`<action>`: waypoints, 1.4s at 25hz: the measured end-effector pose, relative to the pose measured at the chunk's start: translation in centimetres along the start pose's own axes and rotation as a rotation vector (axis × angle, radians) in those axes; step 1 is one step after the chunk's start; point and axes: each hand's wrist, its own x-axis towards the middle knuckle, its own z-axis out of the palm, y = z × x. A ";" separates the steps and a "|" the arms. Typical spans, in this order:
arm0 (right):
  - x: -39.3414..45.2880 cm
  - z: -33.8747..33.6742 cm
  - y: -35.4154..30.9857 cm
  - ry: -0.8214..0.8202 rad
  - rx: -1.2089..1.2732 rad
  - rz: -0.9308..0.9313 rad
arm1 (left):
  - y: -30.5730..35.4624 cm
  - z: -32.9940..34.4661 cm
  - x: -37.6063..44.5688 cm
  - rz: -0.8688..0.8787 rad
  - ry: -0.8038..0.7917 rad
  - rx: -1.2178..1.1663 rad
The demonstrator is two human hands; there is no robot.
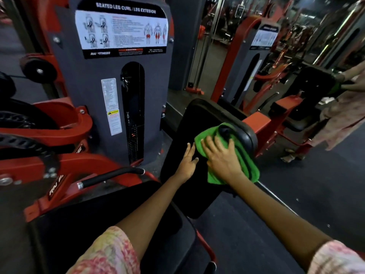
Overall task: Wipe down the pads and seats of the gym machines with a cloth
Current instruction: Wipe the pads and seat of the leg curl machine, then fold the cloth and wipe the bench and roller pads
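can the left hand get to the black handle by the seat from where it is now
Probably yes. The left hand rests open on the black back pad, holding nothing, and the black handle lies lower to its left with nothing between them.

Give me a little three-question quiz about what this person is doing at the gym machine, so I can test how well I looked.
1. True or false: the green cloth lies under the right hand.
2. Which surface does the left hand rest on? A) the red frame B) the black back pad C) the instruction placard
3. Fill in: the placard names the machine "Seated Leg Curl / Leg ____".

Key: 1 true; the right hand presses the cloth flat on the pad's upper right part. 2 B; the fingers lie straight on the pad beside the cloth. 3 Extension, spelled "Extesion" on the placard.
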 end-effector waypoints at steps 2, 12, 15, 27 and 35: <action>-2.6 1.6 -2.4 0.012 0.059 -0.102 | 0.1 0.3 -0.8 -0.093 -0.003 -0.123; -5.9 -3.5 -5.8 -0.010 0.615 0.326 | 0.6 1.2 -5.1 -0.523 -0.075 -0.748; -8.7 -4.8 -5.0 -0.017 0.851 0.467 | 1.1 0.7 -5.8 -0.397 0.013 -0.642; -14.0 -8.7 -8.4 -0.502 2.239 1.498 | -0.2 -1.1 -11.2 -0.369 -0.043 -0.225; -17.5 -10.6 -7.1 -0.281 2.065 1.821 | -4.2 3.8 -18.4 -0.181 -0.025 0.020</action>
